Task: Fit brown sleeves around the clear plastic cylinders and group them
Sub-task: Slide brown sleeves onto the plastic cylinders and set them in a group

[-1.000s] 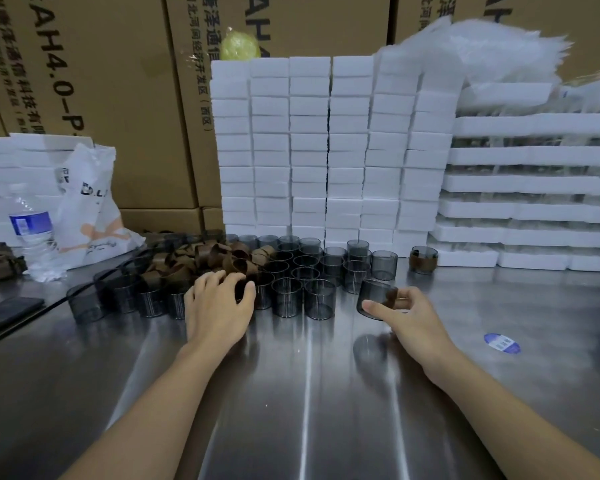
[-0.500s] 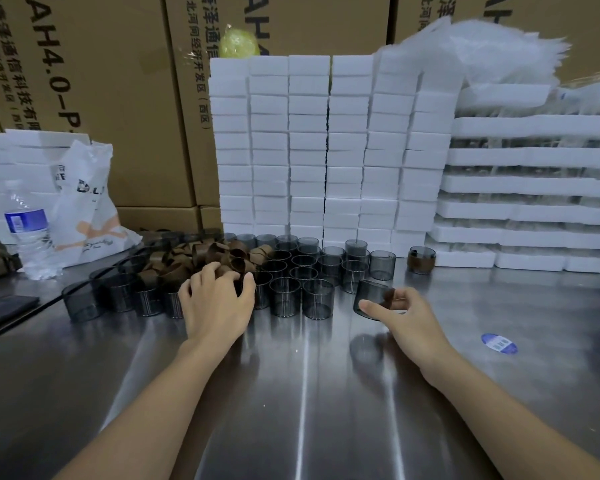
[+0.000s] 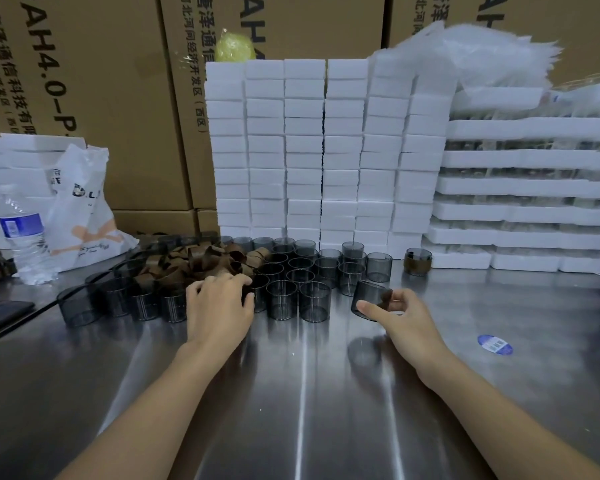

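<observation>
Several smoky clear plastic cylinders (image 3: 298, 285) stand packed together on the steel table (image 3: 309, 393). Behind their left half lies a heap of brown sleeves (image 3: 201, 261). My left hand (image 3: 219, 308) reaches into the front of that heap with curled fingers; what the fingertips hold is hidden. My right hand (image 3: 400, 322) grips one cylinder (image 3: 369, 297), tilted and lifted just off the table, apart from the group. One cylinder with a brown sleeve on it (image 3: 418, 261) stands alone at the back right.
White foam blocks (image 3: 323, 150) are stacked high behind the cylinders, with foam trays (image 3: 527, 188) to the right and cardboard boxes behind. A water bottle (image 3: 23, 237) and a white bag (image 3: 80, 209) stand at the left, a phone (image 3: 4, 311) lies at the left edge, and a blue sticker (image 3: 495, 344) sits right.
Little has moved. My left hand's fingers have closed a bit more into the sleeve heap. My right hand keeps its hold on the tilted cylinder.
</observation>
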`<action>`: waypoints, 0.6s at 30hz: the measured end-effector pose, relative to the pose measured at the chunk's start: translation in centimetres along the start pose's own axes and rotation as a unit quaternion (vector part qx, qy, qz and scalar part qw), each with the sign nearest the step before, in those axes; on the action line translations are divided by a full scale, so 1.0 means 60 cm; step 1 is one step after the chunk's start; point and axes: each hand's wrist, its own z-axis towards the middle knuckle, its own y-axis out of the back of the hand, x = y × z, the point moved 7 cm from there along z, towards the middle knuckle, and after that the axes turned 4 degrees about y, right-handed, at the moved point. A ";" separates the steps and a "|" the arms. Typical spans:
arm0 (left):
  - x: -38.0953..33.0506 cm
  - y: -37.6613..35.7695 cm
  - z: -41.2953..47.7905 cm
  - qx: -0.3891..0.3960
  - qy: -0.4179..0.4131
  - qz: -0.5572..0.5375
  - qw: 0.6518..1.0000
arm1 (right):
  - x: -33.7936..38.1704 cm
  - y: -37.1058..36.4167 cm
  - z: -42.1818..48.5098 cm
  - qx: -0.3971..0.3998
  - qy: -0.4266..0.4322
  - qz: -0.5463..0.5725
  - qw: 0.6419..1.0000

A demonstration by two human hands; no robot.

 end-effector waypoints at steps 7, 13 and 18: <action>0.012 0.018 0.002 -0.025 0.047 -0.015 0.998 | -0.001 0.001 0.000 0.001 0.002 0.008 1.000; 0.047 -0.011 0.008 0.066 0.103 -0.058 0.991 | 0.005 0.001 -0.002 -0.001 0.004 0.007 1.000; 0.045 -0.013 0.013 0.046 0.076 -0.050 0.995 | 0.003 0.000 -0.002 0.000 0.005 0.010 1.000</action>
